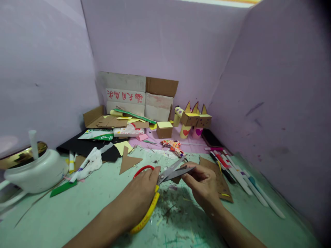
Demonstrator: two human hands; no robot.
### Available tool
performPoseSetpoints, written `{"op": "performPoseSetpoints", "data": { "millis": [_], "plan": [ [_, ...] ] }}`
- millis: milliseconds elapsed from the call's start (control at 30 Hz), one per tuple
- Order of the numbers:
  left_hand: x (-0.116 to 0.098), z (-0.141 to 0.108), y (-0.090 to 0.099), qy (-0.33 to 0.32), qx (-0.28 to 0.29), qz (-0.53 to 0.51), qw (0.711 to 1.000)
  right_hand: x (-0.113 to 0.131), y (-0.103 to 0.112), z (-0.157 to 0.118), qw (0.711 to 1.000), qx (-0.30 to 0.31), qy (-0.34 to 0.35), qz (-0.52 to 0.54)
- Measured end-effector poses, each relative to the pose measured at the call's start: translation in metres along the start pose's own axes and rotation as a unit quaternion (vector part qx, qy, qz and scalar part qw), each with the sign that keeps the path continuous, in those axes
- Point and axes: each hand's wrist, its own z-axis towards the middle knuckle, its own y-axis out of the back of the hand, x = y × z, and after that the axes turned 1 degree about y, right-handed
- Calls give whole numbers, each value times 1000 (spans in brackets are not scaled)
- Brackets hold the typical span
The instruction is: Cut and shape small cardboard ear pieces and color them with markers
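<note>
My left hand (143,188) is closed around the scissors (169,173), which have one red and one yellow handle. Their blades are parted and point right, towards my right hand (202,182). My right fingers are pinched on a small brown cardboard piece (176,179), partly hidden behind the lower blade and the fingertips. Dark scraps and bits (170,210) litter the green tabletop below. Left of the scissors lies an angular cardboard cutout (129,162). A flat cardboard piece (219,182) rests just right of my right hand.
Several markers (239,175) and a dark phone (212,138) lie at the right. A white pot (38,172) stands at the left. At the back are cardboard animal figures (190,120), a small box (164,131) and a printed carton (126,94) against the pale wall.
</note>
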Motion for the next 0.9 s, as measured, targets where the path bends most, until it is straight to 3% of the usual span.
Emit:
{"op": "performPoseSetpoints", "data": {
  "millis": [133, 367, 900],
  "plan": [
    [-3, -1, 1, 16, 29, 88, 996, 1, 0, -1, 1000, -10, 11, -3],
    [-7, 0, 0, -2, 31, 173, 984, -3, 0, -1, 1000, -20, -5, 11],
    [3, 1, -6, -48, 30, 274, 960, -4, 2, 1, 998, -33, -49, 3]
  ]
}}
